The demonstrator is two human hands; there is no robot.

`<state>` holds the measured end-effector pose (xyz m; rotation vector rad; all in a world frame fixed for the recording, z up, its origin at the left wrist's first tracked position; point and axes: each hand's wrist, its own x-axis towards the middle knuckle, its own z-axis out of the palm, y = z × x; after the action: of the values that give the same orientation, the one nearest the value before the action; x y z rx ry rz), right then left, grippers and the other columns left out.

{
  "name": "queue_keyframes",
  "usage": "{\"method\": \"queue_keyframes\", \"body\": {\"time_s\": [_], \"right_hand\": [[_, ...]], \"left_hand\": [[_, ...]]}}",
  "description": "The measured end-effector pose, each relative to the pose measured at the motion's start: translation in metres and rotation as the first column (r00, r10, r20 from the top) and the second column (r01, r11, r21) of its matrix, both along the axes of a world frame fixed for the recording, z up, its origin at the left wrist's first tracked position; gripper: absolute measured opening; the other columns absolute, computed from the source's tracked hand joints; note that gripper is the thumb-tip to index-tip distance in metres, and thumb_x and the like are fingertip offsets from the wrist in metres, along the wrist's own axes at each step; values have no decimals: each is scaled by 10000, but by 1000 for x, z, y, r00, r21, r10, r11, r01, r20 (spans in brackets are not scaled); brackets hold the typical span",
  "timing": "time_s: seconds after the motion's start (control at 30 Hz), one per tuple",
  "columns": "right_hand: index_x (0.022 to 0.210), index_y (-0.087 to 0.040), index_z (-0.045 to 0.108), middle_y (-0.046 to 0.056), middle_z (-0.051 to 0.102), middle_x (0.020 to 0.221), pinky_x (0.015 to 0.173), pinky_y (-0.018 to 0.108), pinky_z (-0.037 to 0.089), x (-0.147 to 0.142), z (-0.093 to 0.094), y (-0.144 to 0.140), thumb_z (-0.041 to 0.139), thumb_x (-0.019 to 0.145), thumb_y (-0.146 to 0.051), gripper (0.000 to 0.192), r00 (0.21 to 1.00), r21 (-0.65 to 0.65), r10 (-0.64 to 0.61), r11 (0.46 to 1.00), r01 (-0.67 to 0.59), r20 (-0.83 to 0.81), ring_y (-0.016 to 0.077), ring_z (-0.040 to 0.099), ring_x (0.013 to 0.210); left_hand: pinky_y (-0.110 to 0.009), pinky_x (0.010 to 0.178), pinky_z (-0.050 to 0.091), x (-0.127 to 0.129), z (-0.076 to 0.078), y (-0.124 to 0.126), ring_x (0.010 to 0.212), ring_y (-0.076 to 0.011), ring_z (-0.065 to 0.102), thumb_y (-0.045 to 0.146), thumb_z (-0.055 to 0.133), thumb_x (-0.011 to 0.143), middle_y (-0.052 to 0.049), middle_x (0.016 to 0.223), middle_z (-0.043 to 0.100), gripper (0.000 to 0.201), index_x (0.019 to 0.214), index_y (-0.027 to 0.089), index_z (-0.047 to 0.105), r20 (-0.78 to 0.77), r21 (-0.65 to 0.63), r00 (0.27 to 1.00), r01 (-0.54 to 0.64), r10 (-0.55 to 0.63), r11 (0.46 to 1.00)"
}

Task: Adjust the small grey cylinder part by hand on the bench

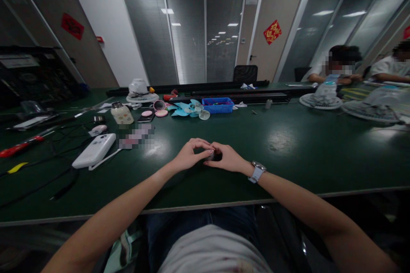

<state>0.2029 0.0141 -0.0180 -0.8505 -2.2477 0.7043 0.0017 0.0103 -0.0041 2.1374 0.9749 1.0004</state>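
Both hands meet low over the green table (237, 187), in front of my body. Between them sits a small grey metallic cylinder (212, 155), mostly hidden by the fingers, so its exact kind does not show. My left hand (189, 154) curls its thumb and fingers around it from the left. From the right, my right hand (229, 158) closes on the same piece, its fingertips touching those of the left. A watch (257, 171) with a pale strap is on my right wrist.
Farther back are blue fan blades (188, 109), a blue tray (218, 106) of small parts and a short metal cylinder (268, 103). A white power bank (95, 150), a bottle (122, 113) and cables lie left. Two people (339, 66) sit at the right beside fan parts.
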Motion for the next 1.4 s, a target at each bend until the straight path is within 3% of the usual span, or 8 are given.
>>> {"method": "queue_keyframes", "body": {"time_s": [0.43, 0.7, 0.87, 1.03, 1.23, 1.4], "right_hand": [[852, -197, 555, -9, 629, 783, 628, 252, 417, -1, 6, -4, 751, 740, -451, 339, 999, 43, -37, 998, 36, 34, 150, 579, 690], [904, -189, 583, 14, 669, 843, 659, 265, 451, 0, 8, -5, 757, 735, -452, 357, 998, 23, -52, 998, 51, 40, 166, 614, 737], [932, -190, 596, 23, 686, 873, 676, 270, 467, 1, 7, -4, 759, 736, -446, 362, 998, 10, -49, 999, 49, 38, 172, 633, 759], [931, -190, 599, 25, 692, 879, 681, 269, 473, 1, 7, -4, 766, 729, -441, 363, 998, 3, -51, 999, 51, 38, 173, 640, 772], [939, -190, 596, 27, 696, 890, 684, 271, 479, 1, 7, -4, 763, 732, -451, 372, 999, -13, -41, 999, 41, 32, 172, 644, 774], [940, -189, 597, 29, 692, 891, 691, 280, 481, 1, 7, -4, 766, 729, -453, 378, 999, -17, -39, 999, 39, 27, 174, 640, 773]], "left_hand": [[-375, 910, 431, 2, 0, -3, 998, -239, 598, 353, 775, 753, -43, 908, 721, 147, 744, 214, 727, 32, 126, 991, -135, 132, 983], [-360, 856, 445, -15, 3, 12, 975, -257, 632, 472, 693, 793, -60, 965, 755, 286, 888, 212, 760, -13, 48, 943, -331, 332, 943], [-302, 705, 453, -34, -1, 26, 782, -227, 671, 417, 745, 712, -24, 827, 784, 225, 841, 241, 800, -216, -105, 934, -311, 283, 945], [-281, 625, 417, -42, -9, 35, 708, -209, 645, 432, 778, 655, -14, 716, 760, 280, 846, 229, 803, -350, -169, 898, -339, 265, 925], [-300, 671, 467, -53, -11, 46, 672, -157, 615, 411, 785, 718, -17, 768, 703, 381, 997, 158, 725, -424, -197, 878, -328, 221, 924], [-327, 709, 509, -61, -11, 52, 710, -163, 641, 395, 691, 843, -19, 800, 696, 268, 920, 139, 695, -429, -211, 886, -288, 176, 934]]}}
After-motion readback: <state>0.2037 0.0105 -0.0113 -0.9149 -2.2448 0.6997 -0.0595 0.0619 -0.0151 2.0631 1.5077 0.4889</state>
